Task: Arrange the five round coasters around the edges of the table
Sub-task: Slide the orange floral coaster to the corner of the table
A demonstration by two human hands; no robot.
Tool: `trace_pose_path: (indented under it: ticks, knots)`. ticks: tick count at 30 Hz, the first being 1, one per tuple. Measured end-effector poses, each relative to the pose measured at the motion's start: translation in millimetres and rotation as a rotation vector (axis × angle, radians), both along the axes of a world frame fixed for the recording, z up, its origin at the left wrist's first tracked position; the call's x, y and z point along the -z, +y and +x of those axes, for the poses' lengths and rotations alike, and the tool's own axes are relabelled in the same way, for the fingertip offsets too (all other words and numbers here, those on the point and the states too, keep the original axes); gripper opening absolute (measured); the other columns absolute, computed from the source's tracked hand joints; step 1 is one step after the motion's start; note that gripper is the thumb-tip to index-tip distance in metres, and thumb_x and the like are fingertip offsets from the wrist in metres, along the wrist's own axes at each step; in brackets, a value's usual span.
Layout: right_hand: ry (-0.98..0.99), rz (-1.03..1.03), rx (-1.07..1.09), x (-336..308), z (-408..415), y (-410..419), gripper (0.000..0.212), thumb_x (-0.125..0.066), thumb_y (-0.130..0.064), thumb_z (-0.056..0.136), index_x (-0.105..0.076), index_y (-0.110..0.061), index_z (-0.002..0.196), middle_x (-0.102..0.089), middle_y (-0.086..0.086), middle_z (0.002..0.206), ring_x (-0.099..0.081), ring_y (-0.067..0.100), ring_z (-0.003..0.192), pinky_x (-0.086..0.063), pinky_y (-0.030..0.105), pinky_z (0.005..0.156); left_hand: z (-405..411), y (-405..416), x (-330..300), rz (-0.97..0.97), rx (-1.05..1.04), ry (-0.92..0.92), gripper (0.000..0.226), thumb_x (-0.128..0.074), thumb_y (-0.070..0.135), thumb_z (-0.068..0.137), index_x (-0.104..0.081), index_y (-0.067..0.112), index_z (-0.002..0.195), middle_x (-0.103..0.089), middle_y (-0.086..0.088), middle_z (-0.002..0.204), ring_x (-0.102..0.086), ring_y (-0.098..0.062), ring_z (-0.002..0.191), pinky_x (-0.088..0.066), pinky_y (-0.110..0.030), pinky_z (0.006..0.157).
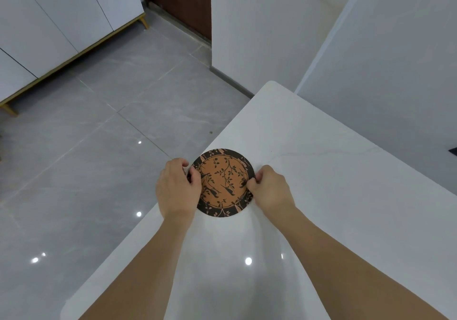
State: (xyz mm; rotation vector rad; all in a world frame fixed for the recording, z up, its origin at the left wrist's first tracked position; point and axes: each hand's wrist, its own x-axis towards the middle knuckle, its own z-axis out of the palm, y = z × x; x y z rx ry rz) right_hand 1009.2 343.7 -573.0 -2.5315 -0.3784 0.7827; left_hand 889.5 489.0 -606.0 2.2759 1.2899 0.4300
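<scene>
One round coaster [223, 181], orange with a dark rim and a black branch-and-bird pattern, lies flat on the white table [321, 196] close to its left edge. My left hand [178, 186] pinches the coaster's left rim, fingers curled over the table edge. On the opposite side, my right hand [270, 188] pinches its right rim. No other coasters show in this view.
The table's rounded far corner [272, 83] sits near a white wall [259, 22]. Grey tiled floor [99, 146] drops away to the left. A white cabinet on gold legs [49, 35] stands at the far left. A small dark object [453, 150] shows at the right frame edge.
</scene>
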Motion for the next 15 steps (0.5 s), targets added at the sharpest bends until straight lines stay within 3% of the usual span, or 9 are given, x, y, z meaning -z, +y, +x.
trace_pose_path:
  ticks: [2, 9, 15]
  knots:
    - [-0.060, -0.095, -0.073, -2.7, -1.6, 1.3, 0.023, -0.047, -0.028, 0.093, -0.050, -0.008, 0.102, -0.061, 0.011, 0.097, -0.056, 0.027, 0.078, -0.046, 0.035, 0.063, 0.6, 2.7, 3.0, 0.000, -0.008, 0.025, 0.019, -0.056, 0.025, 0.090, -0.059, 0.011, 0.104, -0.062, -0.005, 0.097, -0.059, -0.023, 0.082, -0.051, -0.039, 0.072]
    - [-0.294, -0.200, -0.086, -37.2, -5.0, -77.7, 0.039, -0.044, -0.028, 0.092, -0.043, -0.012, 0.127, -0.052, 0.009, 0.123, -0.053, 0.028, 0.105, -0.048, 0.038, 0.084, 4.4, -8.5, -18.0, 0.022, -0.080, 0.081, 0.040, -0.060, 0.024, 0.085, -0.054, 0.004, 0.119, -0.060, -0.016, 0.112, -0.057, -0.036, 0.099, -0.049, -0.047, 0.079]
    - [-0.212, -0.168, 0.093, -62.0, -9.8, -151.7, 0.046, -0.046, -0.025, 0.092, -0.040, -0.012, 0.135, -0.044, 0.010, 0.136, -0.049, 0.028, 0.114, -0.046, 0.039, 0.091, 18.0, -67.6, -43.0, 0.155, 0.218, 0.081, 0.036, -0.060, 0.021, 0.085, -0.055, 0.004, 0.117, -0.061, -0.015, 0.108, -0.057, -0.035, 0.098, -0.048, -0.046, 0.082]
